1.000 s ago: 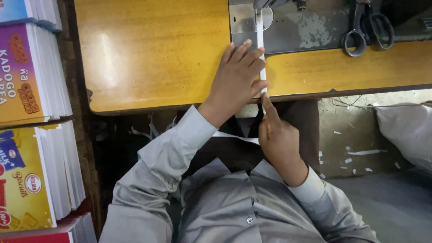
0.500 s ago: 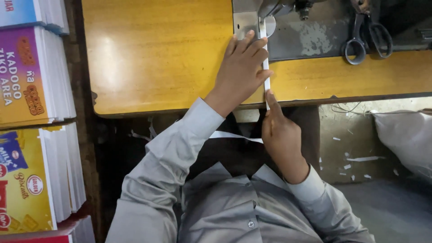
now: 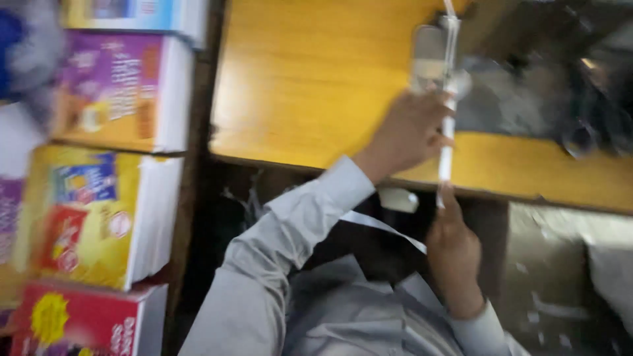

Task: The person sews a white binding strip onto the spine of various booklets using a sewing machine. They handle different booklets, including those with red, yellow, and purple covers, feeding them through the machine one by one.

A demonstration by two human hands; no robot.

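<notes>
A yellow wooden sewing table [image 3: 310, 79] stands beside stacks of printed cartons [image 3: 99, 217]. The left hand [image 3: 409, 132] lies flat with fingers together, pressing a narrow white strip [image 3: 447, 142] onto the tabletop beside the blurred machine base [image 3: 527, 86]. The right hand [image 3: 455, 250] pinches the strip's lower end at the table edge, apparently keeping it taut and straight.

Stacks of flat printed cartons along the left edge: a purple one [image 3: 112, 92], a yellow one [image 3: 92, 217] below it, a red one [image 3: 86, 323] at the bottom corner, white sheet edges showing on their right sides. Blurred scissors [image 3: 580, 142] at the far right on a dark metal plate [image 3: 527, 86]. A pale bundle [image 3: 610, 277] low on the right, above a littered floor [image 3: 547, 296].
</notes>
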